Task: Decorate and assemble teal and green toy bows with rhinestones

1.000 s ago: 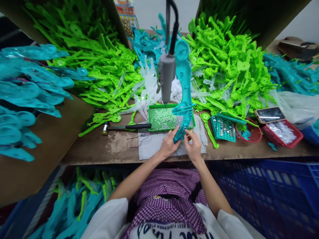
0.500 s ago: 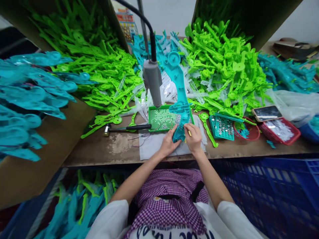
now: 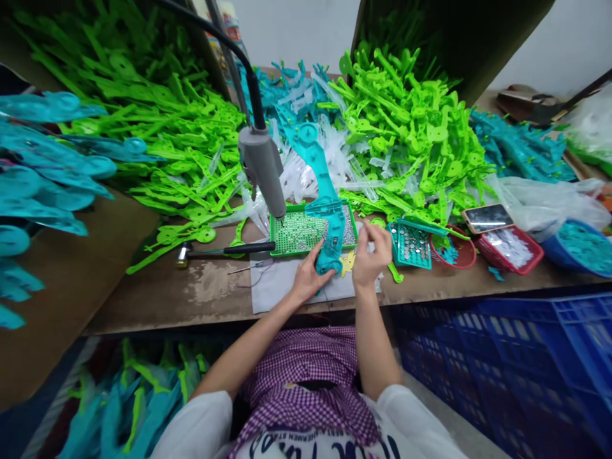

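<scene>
My left hand [image 3: 306,280] grips the lower end of a long turquoise plastic shell [image 3: 326,185], which slants up and away from me with its ribbed inner side showing. To the right of the shell, my right hand [image 3: 371,256] is raised with curled, pinched fingers; whether anything is between them I cannot make out. A yellow piece [image 3: 349,262] lies between the two hands on a pale cloth [image 3: 275,290]. Behind the shell sits a green perforated tray [image 3: 273,237] with small metal parts. A grey power screwdriver [image 3: 262,169] hangs tip down over the tray's left side.
A hammer [image 3: 224,250] lies left of the tray. To the right are a teal tray [image 3: 394,245] of round metal pieces, red baskets [image 3: 530,260], a phone [image 3: 488,218] and a blue basin [image 3: 557,257]. Piles of green parts [image 3: 406,121] cover the back.
My right hand has come away from the turquoise shell and moved right, towards the teal tray. My left hand still holds the shell. The whole view has shifted a little.
</scene>
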Demonstrator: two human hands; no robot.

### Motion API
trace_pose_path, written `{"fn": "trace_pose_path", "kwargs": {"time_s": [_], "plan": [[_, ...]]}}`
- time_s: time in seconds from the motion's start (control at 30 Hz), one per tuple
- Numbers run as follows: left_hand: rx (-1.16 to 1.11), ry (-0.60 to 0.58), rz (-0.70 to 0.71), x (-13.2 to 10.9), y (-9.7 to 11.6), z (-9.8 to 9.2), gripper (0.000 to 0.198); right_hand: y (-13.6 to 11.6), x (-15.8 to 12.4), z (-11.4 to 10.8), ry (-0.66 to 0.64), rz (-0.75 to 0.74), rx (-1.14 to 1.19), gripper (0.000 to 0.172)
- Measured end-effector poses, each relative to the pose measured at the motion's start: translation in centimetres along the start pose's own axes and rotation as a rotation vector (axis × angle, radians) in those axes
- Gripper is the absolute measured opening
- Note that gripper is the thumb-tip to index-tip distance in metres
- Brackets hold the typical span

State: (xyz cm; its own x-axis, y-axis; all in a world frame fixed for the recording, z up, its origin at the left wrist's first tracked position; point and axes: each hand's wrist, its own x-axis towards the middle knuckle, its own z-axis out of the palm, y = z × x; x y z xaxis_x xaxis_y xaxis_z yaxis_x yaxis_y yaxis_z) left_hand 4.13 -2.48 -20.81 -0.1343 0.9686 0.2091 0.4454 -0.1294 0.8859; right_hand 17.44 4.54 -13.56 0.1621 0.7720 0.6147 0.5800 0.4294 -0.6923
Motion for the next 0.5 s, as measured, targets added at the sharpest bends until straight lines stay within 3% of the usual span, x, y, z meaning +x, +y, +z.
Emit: {"fn": "trace_pose_path", "kwargs": {"time_s": [0.03,0.1,0.17,0.3,0.5], "plan": [[0.038,0.012,-0.004,0.0,0.1,-0.1,0.083,0.3,1.1,-0.4,0.023,0.047,-0.047,0.036],[0.131,0.035,-0.007,0.0,0.3,-0.2,0.083,2.0,3.1,-2.0,-0.054,0.083,-0.151,0.037],[0.207,0.031,-0.014,0.0,0.5,-0.3,0.083,5.0,4.3,-4.3,-0.169,0.095,-0.314,0.034],[0.247,-0.018,-0.008,0.0,0.6,-0.3,0.083,10.5,5.0,-7.7,-0.279,0.143,-0.652,0.034],[0.232,-0.001,-0.01,0.0,0.3,-0.1,0.084,13.4,5.9,-7.2,-0.453,0.05,-0.812,0.032]]}}
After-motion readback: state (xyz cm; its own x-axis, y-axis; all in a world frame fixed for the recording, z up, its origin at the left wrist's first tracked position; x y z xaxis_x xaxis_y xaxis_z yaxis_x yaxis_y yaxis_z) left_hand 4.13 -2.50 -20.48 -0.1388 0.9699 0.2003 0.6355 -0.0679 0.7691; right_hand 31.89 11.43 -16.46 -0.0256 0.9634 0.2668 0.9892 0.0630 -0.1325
